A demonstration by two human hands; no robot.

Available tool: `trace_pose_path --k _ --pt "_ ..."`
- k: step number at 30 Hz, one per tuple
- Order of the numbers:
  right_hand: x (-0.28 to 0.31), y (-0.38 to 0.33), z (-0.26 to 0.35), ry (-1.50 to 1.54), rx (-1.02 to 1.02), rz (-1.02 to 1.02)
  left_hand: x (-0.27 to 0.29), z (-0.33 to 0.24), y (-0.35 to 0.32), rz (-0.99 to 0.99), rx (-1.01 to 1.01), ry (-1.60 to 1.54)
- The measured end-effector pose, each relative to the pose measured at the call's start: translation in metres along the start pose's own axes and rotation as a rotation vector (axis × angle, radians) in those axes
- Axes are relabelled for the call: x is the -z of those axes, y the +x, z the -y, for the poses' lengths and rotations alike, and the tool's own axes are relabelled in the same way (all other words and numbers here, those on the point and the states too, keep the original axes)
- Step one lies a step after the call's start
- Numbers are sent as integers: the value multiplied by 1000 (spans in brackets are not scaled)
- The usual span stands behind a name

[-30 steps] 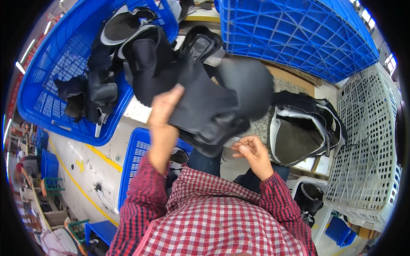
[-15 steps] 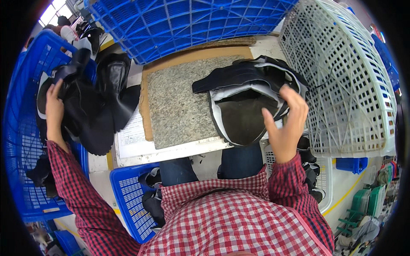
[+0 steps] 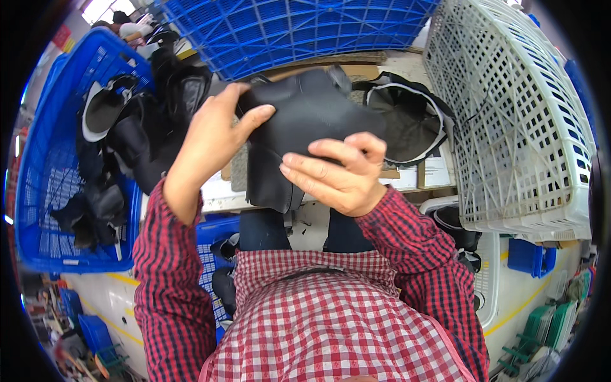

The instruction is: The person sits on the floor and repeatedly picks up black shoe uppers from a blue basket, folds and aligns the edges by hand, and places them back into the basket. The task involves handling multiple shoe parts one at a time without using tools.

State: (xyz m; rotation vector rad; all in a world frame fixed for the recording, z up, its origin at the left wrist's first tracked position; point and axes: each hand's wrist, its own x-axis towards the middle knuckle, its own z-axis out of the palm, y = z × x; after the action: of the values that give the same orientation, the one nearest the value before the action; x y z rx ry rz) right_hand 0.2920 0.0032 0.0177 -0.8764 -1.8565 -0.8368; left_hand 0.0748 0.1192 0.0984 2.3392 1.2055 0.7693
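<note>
A black leather boot upper (image 3: 305, 108) is held up over the table in front of me, slightly smeared by motion. My left hand (image 3: 219, 127) grips its left edge, thumb on the near face and fingers mostly hidden behind. Against its lower right part my right hand (image 3: 347, 172) is closed, fingers bent over the near face. Right of it, on the table, lies another dark upper (image 3: 407, 121) with a pale-edged opening. Below the held upper only slivers of the grey stone slab (image 3: 239, 167) show.
At left a blue basket (image 3: 38, 210) holds several black uppers (image 3: 143, 137). A blue crate (image 3: 299, 32) stands along the back, and a tall white crate (image 3: 509, 127) on the right. Under the table are a blue basket (image 3: 207, 254) and a white basket (image 3: 489, 280) with dark pieces.
My left hand has come from the left basket to the middle with a black upper. My right hand has left the upper on the table, now further right, and moved left onto this one.
</note>
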Motion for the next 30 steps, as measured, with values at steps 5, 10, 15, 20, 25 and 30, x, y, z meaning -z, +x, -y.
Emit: trace_pose_path --k 5,10,15,20,25,30 --pt "-4 -53 28 150 -34 9 0 -19 -40 88 73 391" --pt "-5 -76 46 233 -43 101 -37 -25 -69 83 -191 -86" --pt "56 -36 31 691 -120 288 -29 -33 -69 -3 -16 -269" --pt "90 0 -3 448 -456 146 -13 -60 -77 4 -119 -275" --pt "63 -5 2 443 -397 207 -37 -65 -81 61 -119 -450" --pt "67 -16 -17 1310 -1309 44 -28 -36 -101 61 -246 -334"
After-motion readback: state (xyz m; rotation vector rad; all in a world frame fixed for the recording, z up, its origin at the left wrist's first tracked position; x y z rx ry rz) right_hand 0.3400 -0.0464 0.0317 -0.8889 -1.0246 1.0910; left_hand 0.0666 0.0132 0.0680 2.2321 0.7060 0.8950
